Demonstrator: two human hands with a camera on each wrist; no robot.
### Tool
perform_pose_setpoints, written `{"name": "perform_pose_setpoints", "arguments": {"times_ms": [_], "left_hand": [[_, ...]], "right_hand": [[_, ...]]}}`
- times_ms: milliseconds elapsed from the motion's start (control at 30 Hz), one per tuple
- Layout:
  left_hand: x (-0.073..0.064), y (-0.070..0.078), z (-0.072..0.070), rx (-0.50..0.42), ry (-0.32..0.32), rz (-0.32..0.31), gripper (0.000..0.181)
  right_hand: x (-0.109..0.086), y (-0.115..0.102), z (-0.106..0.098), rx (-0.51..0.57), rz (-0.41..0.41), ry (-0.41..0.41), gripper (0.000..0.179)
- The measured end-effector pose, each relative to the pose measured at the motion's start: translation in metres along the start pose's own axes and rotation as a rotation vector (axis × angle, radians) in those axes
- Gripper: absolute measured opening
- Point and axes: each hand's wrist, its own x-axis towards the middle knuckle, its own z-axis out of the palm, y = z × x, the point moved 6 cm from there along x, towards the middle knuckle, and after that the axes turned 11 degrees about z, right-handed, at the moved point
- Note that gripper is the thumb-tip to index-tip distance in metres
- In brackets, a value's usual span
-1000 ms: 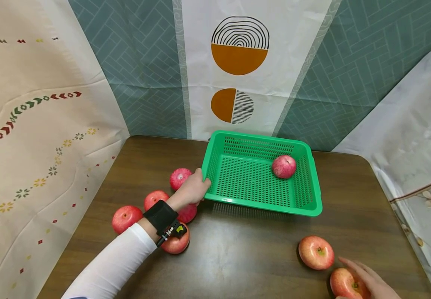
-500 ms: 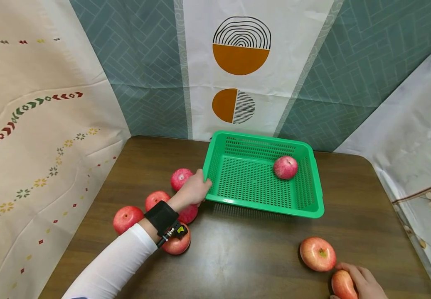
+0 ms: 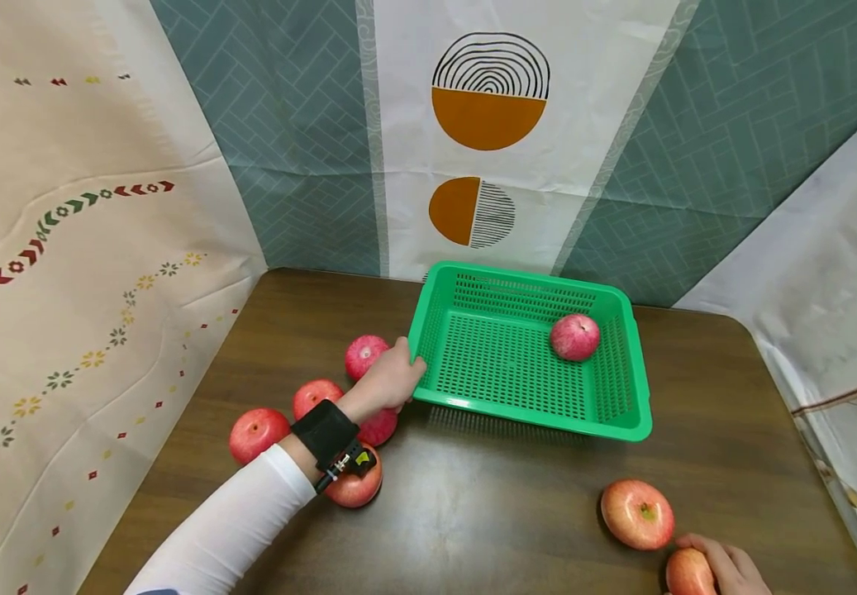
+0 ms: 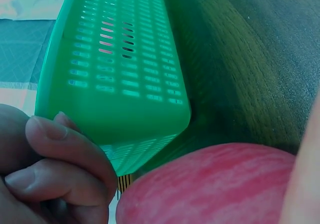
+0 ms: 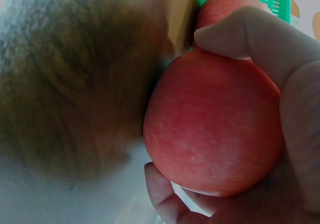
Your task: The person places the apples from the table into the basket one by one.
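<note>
My right hand [image 3: 729, 565] grips a round red apple [image 3: 688, 573]; the rectangular green plastic basket [image 3: 510, 364], left hand [image 3: 391, 376] holding its rim, lies toward half past ten.

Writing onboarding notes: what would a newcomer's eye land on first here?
Probably the bright green basket, near the middle of the head view, with one apple inside toward its right end. Next, the left hand gripping the basket's near left corner, and the right hand around another apple at lower right.
</note>
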Motion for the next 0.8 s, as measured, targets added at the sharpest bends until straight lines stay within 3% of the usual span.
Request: {"name": "perform_pose_setpoints", "arguments": {"times_ms": [800], "left_hand": [[0.0022, 0.0013, 0.0009, 0.021, -0.007, -0.013, 0.043]], "right_hand": [[-0.0066, -0.0039, -0.0004, 0.069, 0.041, 0.136, 0.082]]}}
